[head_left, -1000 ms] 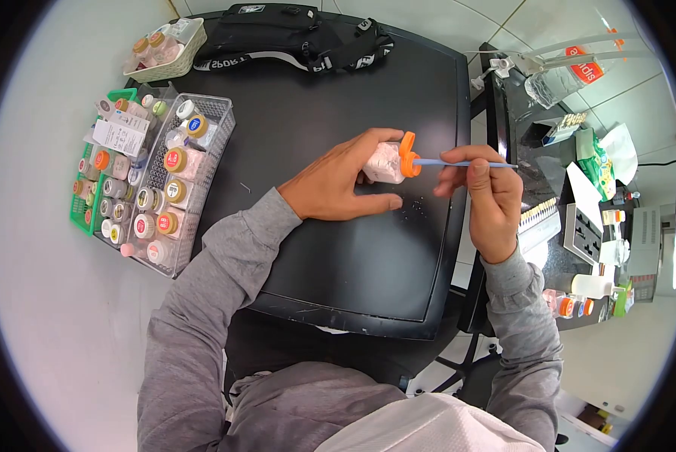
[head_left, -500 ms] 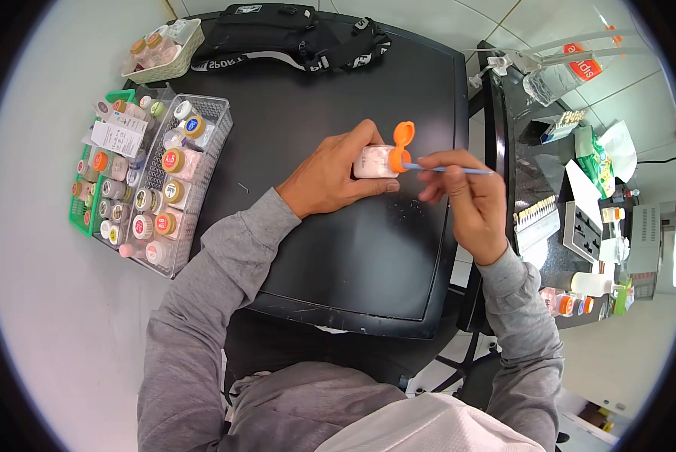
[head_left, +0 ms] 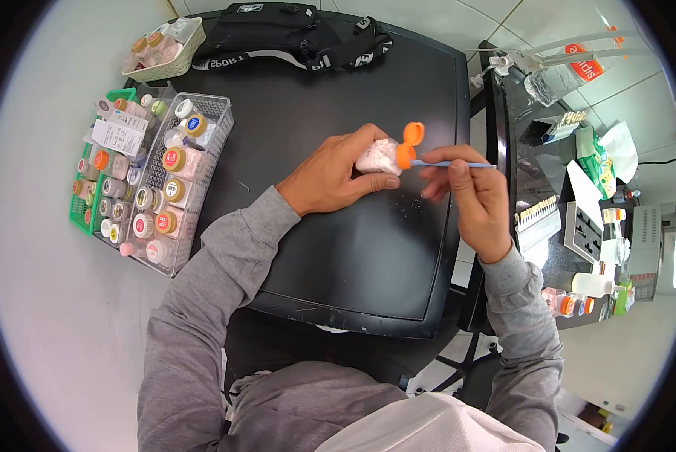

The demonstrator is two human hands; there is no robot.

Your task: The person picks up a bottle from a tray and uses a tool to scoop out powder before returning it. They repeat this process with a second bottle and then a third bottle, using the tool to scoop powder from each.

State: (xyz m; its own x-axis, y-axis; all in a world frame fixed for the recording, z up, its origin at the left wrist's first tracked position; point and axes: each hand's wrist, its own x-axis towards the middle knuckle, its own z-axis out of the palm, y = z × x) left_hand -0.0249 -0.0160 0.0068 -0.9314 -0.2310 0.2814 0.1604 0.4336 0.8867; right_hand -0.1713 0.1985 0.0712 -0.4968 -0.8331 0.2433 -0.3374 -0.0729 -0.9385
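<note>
A small clear bottle of pale pink powder (head_left: 379, 157) lies tilted in my left hand (head_left: 333, 175), its fingers and thumb around it. The bottle's orange flip cap (head_left: 413, 134) stands open on the right side. My right hand (head_left: 471, 194) pinches a thin blue stick (head_left: 458, 164), whose left end is at the orange neck; whether the tip is inside cannot be made out. White specks (head_left: 413, 205) lie on the black tabletop (head_left: 338, 256) below the hands.
Left are a clear plastic basket of jars (head_left: 216, 151), a green basket (head_left: 80, 215) and a cream basket (head_left: 174, 69). A black bag (head_left: 266, 41) lies at the back. On the right counter stand a shade guide (head_left: 538, 226), a large bottle (head_left: 553, 83) and a green packet (head_left: 596, 162).
The bottle has tilted, with its orange neck and cap shifted slightly right. My right hand and the blue stick have moved slightly, the stick now lying nearly level.
</note>
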